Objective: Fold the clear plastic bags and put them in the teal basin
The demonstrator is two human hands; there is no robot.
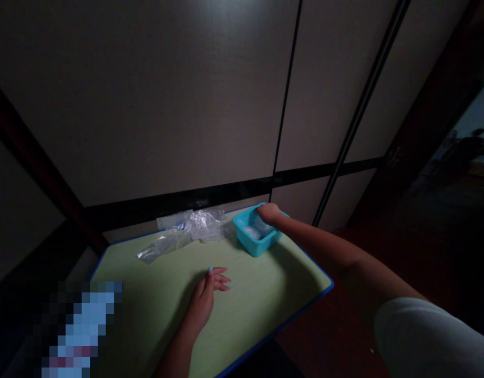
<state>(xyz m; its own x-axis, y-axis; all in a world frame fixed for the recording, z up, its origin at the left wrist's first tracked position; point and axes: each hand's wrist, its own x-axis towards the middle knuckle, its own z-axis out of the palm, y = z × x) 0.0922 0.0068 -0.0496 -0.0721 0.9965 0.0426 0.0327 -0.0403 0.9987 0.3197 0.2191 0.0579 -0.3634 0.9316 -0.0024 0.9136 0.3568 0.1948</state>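
My right hand (268,214) reaches over the back of a turquoise plastic basket (255,248). Its fingers are closed and point down into the basket, partly hidden. Clear plastic bags (254,230) lie inside, and one of them appears to be in the fingers. My left hand (210,294) rests over the table in front of the basket, fingers apart and holding nothing. Left of the basket, crinkled clear plastic bags (206,226) are spread along the table's far edge.
The pale green table (242,320) has a blue rim and stands against a wardrobe (178,105) with grey panels. A blurred-out blue patch (86,325) is at the lower left. Dark red floor (328,336) shows at the right, with a dim doorway beyond.
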